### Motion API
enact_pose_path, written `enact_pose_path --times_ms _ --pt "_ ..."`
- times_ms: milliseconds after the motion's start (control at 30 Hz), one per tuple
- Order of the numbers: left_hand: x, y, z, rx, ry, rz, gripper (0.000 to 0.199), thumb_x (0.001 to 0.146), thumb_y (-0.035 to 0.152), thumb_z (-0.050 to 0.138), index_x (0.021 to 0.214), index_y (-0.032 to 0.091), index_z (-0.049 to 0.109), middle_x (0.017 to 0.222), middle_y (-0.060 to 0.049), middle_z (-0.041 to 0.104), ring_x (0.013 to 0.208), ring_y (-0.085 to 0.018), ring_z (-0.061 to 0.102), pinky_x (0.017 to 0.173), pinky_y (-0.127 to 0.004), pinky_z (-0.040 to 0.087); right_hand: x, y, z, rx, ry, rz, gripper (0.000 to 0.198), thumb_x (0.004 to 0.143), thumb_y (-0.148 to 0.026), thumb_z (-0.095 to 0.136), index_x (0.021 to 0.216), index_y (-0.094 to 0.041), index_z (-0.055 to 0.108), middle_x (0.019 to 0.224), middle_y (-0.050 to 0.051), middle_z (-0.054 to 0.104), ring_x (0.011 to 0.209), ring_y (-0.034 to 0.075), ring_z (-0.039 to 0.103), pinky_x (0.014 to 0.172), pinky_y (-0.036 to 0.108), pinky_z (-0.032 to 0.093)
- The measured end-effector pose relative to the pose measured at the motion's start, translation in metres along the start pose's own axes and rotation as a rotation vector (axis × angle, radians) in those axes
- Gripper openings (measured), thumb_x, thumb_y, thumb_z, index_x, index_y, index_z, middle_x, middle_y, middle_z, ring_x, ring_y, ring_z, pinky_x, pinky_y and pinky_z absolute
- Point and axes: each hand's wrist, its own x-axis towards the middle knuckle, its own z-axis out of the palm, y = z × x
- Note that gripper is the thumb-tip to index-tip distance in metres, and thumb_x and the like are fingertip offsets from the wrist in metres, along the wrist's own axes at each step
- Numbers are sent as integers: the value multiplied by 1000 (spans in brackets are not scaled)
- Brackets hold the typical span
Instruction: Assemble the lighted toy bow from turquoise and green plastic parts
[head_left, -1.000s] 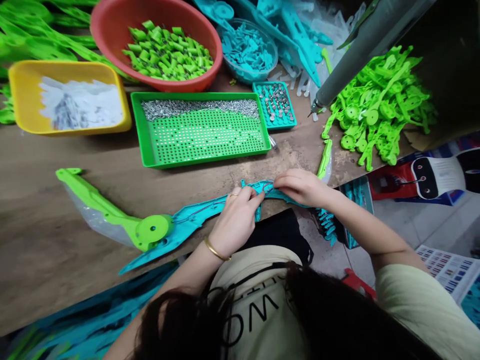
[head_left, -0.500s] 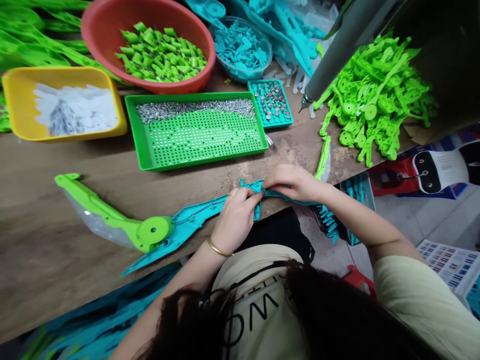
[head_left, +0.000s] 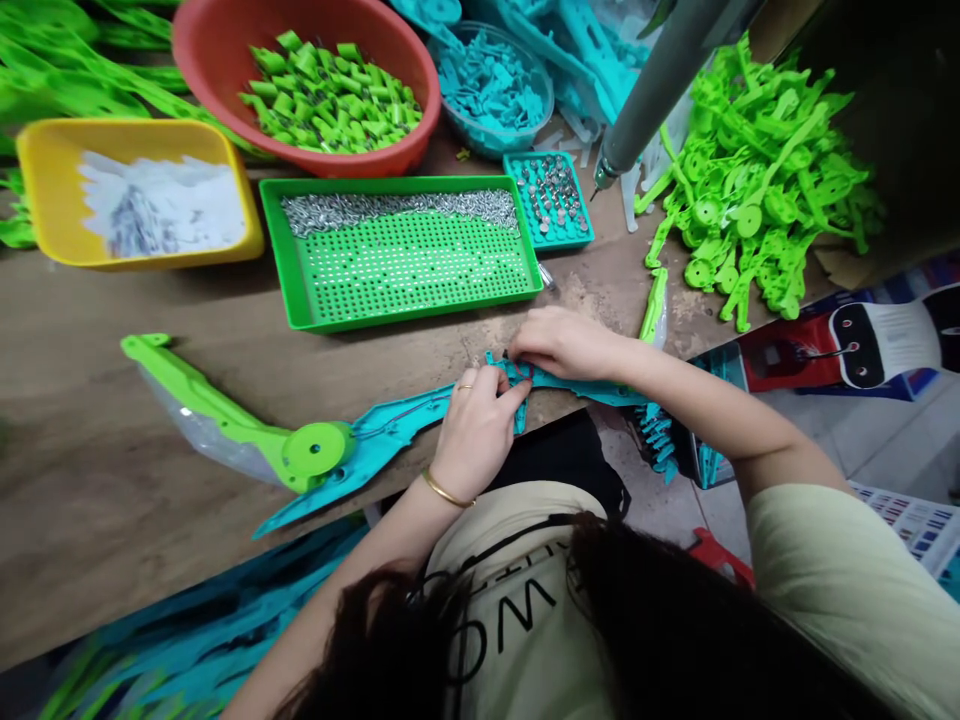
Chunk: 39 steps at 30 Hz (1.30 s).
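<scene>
A long turquoise plastic toy part lies along the table's near edge, its inner side with ribs and a thin wire facing up. At its left end sits a bright green arm with a round hub and a clear plastic blade. My left hand is closed on the turquoise part near its middle, thumb and fingertips pressed to it. My right hand bends over the same spot, fingertips pinched together close to the left ones. A bit of reddish wire shows between the fingertips; what the right fingers hold is mostly hidden.
Behind stand a green tray of screws, a small turquoise tray of metal pieces, a yellow bin, a red bowl and a tub of turquoise pieces. An electric screwdriver hangs above. Green parts are piled at right.
My right hand has shifted slightly left and up, its fingers curling more over the turquoise part's middle. My left hand stays on that part. The whole view has moved a little.
</scene>
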Motion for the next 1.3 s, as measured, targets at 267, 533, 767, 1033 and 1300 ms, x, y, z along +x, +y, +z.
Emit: enact_pose_path --times_ms 267,533,767,1033,1300 --pt "-2 -2 3 17 50 24 32 93 17 45 107 19 73 85 -10 54 81 -23 46 73 -34 44 0 -3 0 -34 -45 -105 21 96 -24 44 99 -16 64 104 8 69 99 20 58 89 35 44" --pt "-2 -2 3 14 41 23 29 92 16 48 105 19 73 85 -9 53 82 -23 46 73 -34 44 1 -4 4 130 2 -124 23 97 -22 42 107 -17 62 109 9 69 102 18 60 92 35 46" --pt "-3 -2 5 -3 52 16 30 93 18 47 108 20 72 85 -8 53 81 -23 46 73 -33 44 -9 2 8 -140 106 -141 31 99 -30 40 111 -18 66 98 8 71 91 19 57 80 36 43" --pt "-3 -3 5 -24 49 22 33 95 20 42 107 20 73 85 -9 53 82 -23 45 74 -35 43 -25 -11 24 -220 264 58 31 98 -32 44 98 -16 70 91 9 67 84 19 50 73 34 38" --pt "-2 -3 3 -33 6 1 35 94 19 41 109 21 72 85 -9 54 82 -23 45 74 -36 43 -18 -18 18 -240 105 92 33 99 -28 40 95 -14 70 89 10 66 86 21 49 74 36 35"
